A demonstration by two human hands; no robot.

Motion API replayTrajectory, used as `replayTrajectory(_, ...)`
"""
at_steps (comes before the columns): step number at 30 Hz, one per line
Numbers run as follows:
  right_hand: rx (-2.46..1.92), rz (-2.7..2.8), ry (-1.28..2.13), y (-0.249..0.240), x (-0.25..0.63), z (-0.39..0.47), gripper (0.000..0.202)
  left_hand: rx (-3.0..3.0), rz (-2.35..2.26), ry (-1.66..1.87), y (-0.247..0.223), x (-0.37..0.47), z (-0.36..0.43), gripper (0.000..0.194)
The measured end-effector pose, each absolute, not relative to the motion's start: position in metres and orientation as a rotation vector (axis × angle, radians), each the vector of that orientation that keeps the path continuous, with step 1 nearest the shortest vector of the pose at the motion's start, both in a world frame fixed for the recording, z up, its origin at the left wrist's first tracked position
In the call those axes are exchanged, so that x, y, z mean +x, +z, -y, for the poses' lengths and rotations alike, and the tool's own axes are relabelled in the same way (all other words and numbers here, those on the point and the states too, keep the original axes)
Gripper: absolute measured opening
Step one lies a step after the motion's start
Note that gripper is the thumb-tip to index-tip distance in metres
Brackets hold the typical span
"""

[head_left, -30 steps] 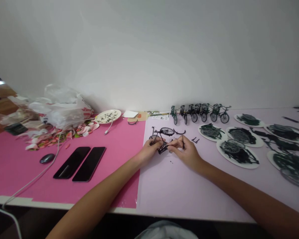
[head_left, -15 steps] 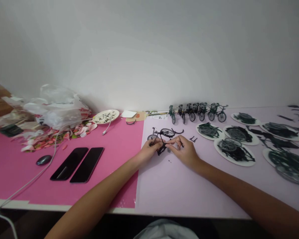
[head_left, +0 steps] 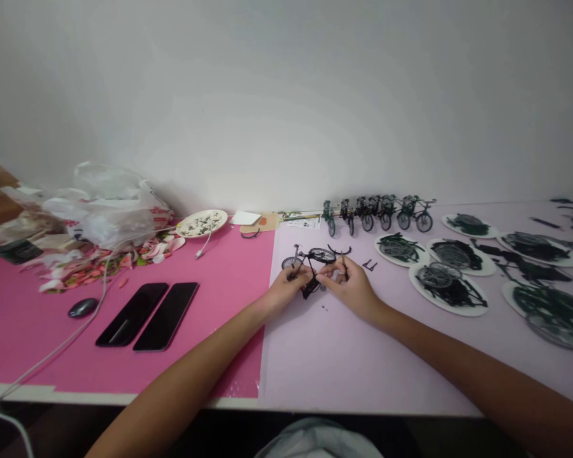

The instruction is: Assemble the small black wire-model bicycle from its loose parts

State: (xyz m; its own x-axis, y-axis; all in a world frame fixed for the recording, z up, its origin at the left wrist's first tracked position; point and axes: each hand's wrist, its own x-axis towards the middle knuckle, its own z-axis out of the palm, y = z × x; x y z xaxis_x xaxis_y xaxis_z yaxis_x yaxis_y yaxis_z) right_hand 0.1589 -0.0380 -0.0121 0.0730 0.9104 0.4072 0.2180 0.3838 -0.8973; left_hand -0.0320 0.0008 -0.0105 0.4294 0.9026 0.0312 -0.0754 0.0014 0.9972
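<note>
A small black model bicycle (head_left: 310, 255), with spoked grey wheels, is tilted above the lilac sheet. My left hand (head_left: 290, 285) pinches its dark frame between thumb and fingers. Close beside it, my right hand (head_left: 349, 284) has thumb and forefinger pressed together at the frame. A thin dark piece shows among the right fingers, but what the fingertips grip is too small to make out. Just beyond the hands lies a curved black part (head_left: 340, 250). To the right is a small forked black part (head_left: 369, 264), and tiny dark bits (head_left: 325, 308) lie nearer me.
Several finished model bicycles (head_left: 386, 213) stand along the wall. White plates (head_left: 413, 287) of bicycle parts cover the right side. On the pink left side are two phones (head_left: 167, 318), a mouse (head_left: 82, 308), a cable, petals (head_left: 95, 266), plastic bags (head_left: 112, 213) and a plate (head_left: 184, 233) of small pieces.
The right hand's fingers have shifted slightly at the bicycle frame. The left hand keeps its pinch, and the view has moved a little.
</note>
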Motion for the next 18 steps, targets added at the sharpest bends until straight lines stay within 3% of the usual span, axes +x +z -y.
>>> replayTrajectory(13,-1.085,1.398,0.805,-0.0084,0.1642,0.0360,0.056,1.245,-0.765,0.804,-0.0094,-0.0416,-0.0038,0.060)
replayTrajectory(18,-1.097,1.417,0.825,-0.0086,0.1655,0.0362,0.055,1.252,-0.770,0.781,-0.0061,-0.0413,-0.0027,0.060)
